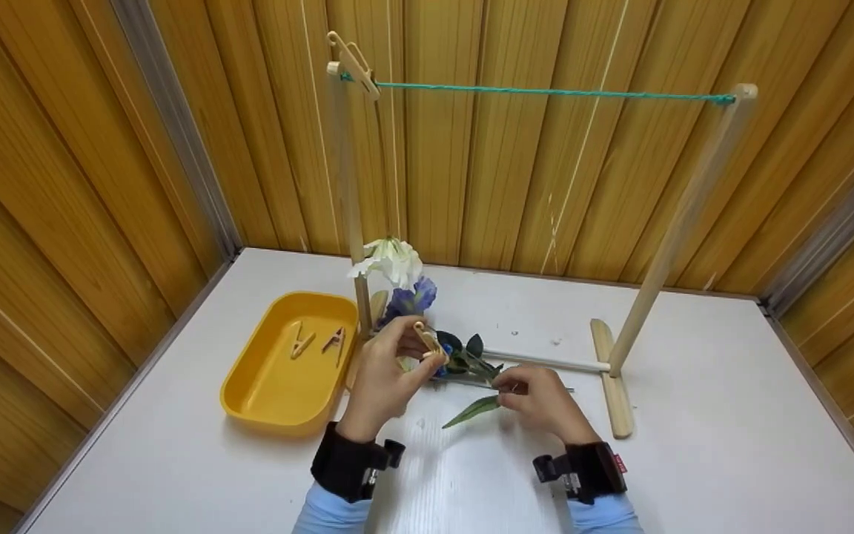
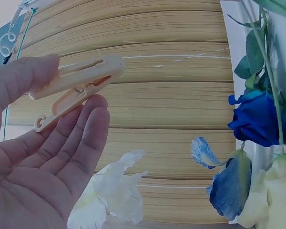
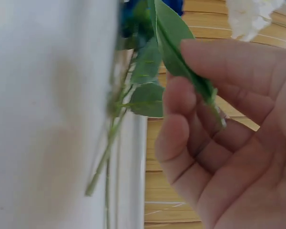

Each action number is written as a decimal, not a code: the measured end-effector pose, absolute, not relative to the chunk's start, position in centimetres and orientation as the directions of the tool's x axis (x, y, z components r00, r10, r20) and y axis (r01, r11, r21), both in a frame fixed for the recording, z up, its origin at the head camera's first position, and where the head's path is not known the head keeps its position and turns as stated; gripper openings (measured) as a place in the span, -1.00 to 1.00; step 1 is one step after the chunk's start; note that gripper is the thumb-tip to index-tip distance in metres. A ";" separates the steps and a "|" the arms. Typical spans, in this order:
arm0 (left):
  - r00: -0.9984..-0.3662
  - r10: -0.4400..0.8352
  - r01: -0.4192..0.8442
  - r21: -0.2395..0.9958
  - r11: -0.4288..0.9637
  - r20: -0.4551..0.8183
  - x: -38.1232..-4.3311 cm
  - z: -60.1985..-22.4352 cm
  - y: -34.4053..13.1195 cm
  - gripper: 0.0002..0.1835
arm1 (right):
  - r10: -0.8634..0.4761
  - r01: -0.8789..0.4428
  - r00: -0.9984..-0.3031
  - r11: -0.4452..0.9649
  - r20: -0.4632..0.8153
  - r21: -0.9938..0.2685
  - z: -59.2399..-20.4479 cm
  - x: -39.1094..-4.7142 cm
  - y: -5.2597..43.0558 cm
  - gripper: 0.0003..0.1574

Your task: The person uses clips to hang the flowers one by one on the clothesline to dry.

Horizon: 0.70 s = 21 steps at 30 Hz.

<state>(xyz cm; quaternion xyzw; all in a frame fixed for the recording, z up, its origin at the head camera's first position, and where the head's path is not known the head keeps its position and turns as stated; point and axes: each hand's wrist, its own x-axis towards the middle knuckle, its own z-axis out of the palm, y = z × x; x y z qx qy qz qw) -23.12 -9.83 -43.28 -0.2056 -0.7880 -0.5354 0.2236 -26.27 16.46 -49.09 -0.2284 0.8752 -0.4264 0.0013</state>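
Note:
My left hand [image 1: 390, 374] holds a beige plastic clothespin [image 2: 78, 86] between thumb and fingertips. Its two arms spread apart in the left wrist view, with nothing between its tips. The right hand [image 1: 542, 397] pinches a long green leaf [image 3: 174, 45] near its short stem end, between thumb and fingers. Beyond both hands lie loose flowers: a blue rose [image 2: 257, 117], a blue-violet flower [image 1: 408, 298] and a pale yellow one [image 2: 271, 195]. Their green stems [image 3: 112, 138] reach close to the right hand. In the head view, the left hand partly hides these blooms.
A green cord [image 1: 545, 91] spans two wooden posts [image 1: 668, 237]. At its left end another clothespin [image 1: 359, 67] holds a white flower [image 1: 390, 259] hanging head down. A yellow tray [image 1: 286, 393] on the left contains two clothespins [image 1: 301, 341]. Wooden feet [image 1: 612, 378] support the frame.

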 end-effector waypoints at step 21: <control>-0.795 0.072 0.586 0.731 0.349 0.602 -23.0 -43.1 -9.9 -0.54 | -0.163 -0.326 -0.933 0.015 0.320 -0.945 -45.7 -24.8 16.6 -0.79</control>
